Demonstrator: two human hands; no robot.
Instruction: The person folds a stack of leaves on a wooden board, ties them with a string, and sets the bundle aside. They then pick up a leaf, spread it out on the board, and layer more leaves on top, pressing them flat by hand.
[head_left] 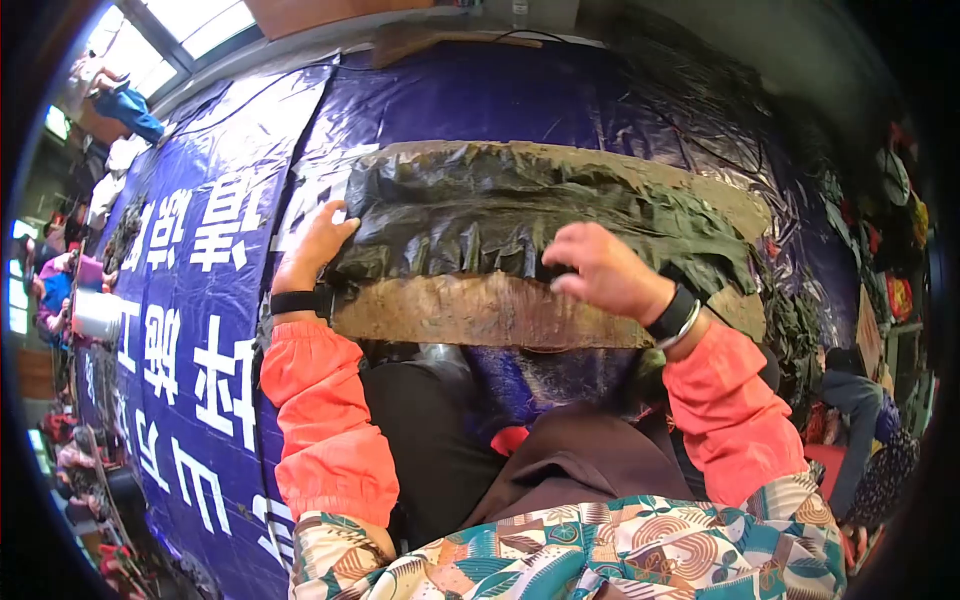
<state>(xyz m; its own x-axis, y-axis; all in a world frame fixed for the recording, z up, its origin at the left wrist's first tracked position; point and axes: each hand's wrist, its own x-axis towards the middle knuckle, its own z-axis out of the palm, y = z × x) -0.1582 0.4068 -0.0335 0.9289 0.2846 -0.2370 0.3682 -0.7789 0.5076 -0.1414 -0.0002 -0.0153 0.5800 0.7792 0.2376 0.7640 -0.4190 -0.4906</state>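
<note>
A long wooden board (440, 312) lies crosswise in front of me above my lap. Dark, wrinkled, leaf-like sheets (470, 215) are spread along it, with creases along their near edge. At their left end is my left hand (318, 243), its fingers bent and closed at the sheets' edge. My right hand (608, 272) hovers over the near edge, right of the middle. Its fingers are loosely curled, with a gap between thumb and forefinger, and nothing shows in them.
Blue plastic sheeting (460, 100) with white lettering covers the surface beyond and left of the board. More dark crumpled material (795, 330) lies at the right. Several people sit far left, near a white bucket (95, 315). Clothes and bags (850, 430) are piled right.
</note>
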